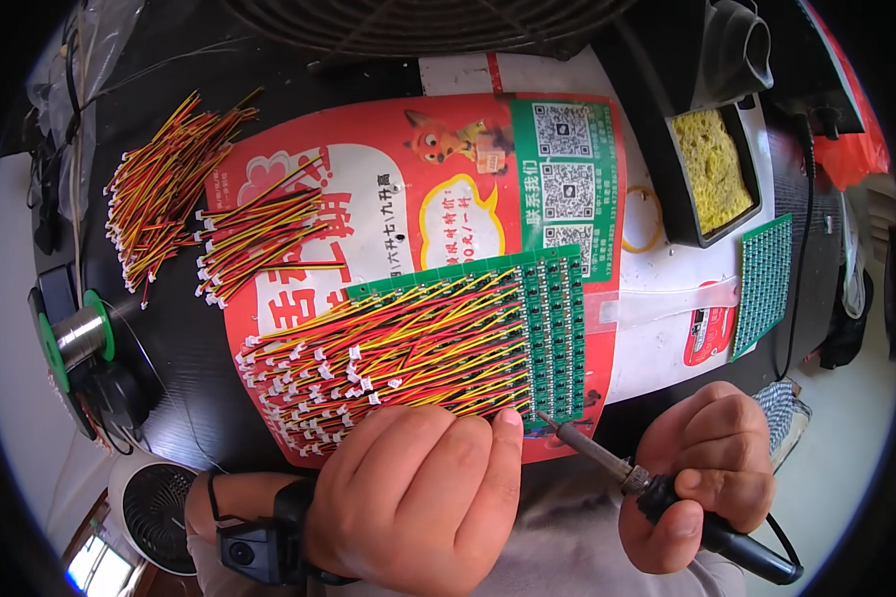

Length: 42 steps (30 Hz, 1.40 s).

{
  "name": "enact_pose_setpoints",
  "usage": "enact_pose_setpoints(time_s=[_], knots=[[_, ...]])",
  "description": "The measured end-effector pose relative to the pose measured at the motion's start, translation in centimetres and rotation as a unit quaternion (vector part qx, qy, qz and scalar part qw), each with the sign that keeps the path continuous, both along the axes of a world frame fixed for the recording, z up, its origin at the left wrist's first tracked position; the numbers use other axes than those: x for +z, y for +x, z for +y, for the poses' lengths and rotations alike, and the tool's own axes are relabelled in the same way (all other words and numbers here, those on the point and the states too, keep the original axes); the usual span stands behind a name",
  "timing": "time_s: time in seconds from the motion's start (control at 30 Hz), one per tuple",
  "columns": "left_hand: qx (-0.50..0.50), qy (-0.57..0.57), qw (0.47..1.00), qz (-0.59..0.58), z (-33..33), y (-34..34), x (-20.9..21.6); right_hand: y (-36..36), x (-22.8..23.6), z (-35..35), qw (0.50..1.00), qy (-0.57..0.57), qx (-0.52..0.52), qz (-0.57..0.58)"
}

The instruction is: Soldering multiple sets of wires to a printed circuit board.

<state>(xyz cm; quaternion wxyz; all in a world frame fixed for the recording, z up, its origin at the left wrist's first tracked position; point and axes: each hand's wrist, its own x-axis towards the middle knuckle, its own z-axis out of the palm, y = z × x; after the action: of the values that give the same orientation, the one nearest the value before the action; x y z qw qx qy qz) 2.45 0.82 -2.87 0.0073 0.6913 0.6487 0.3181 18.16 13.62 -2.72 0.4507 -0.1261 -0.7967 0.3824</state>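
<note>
A green circuit board [556,343] lies on the red printed sheet, its left part covered by rows of red, yellow and black wires [438,343] with white plugs. My left hand [418,497] is closed over the board's near edge, its fingertips pinched at the wire ends; the exact wire in them is mostly hidden. In my right hand [707,478] is a soldering iron [657,497], gripped by its black handle. The iron's tip meets the board just right of my left fingertips.
Two loose wire piles, a larger one [164,189] and a smaller one [269,239], lie at the left. A solder spool [78,334] stands at the left edge. Right are a yellow sponge [712,169] in a black holder and another green board [764,284]. A fan grille [418,25] borders the far side.
</note>
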Motion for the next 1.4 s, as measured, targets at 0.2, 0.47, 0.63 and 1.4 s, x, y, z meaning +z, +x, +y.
enact_pose_setpoints(time_s=[0.2, 0.47, 0.63, 1.4], knots=[[-0.005, -0.007, 1.0, -0.004, 0.0, -0.3, 0.0, -1.0, -0.3, -0.2, 1.0, 0.004, -0.016, 0.0], [-0.013, -0.007, 1.0, -0.01, 0.0, 0.0, 0.2, -0.2, 0.0, 0.2, 1.0, -0.001, 0.018, -0.006], [-0.022, -0.021, 1.0, 0.003, 0.0, -0.1, 0.4, -0.9, -0.4, -0.3, 1.0, 0.003, -0.015, 0.004], [-0.008, -0.016, 1.0, -0.002, 0.1, 0.0, 0.2, -1.3, -0.4, -0.5, 1.0, 0.0, -0.028, 0.009]])
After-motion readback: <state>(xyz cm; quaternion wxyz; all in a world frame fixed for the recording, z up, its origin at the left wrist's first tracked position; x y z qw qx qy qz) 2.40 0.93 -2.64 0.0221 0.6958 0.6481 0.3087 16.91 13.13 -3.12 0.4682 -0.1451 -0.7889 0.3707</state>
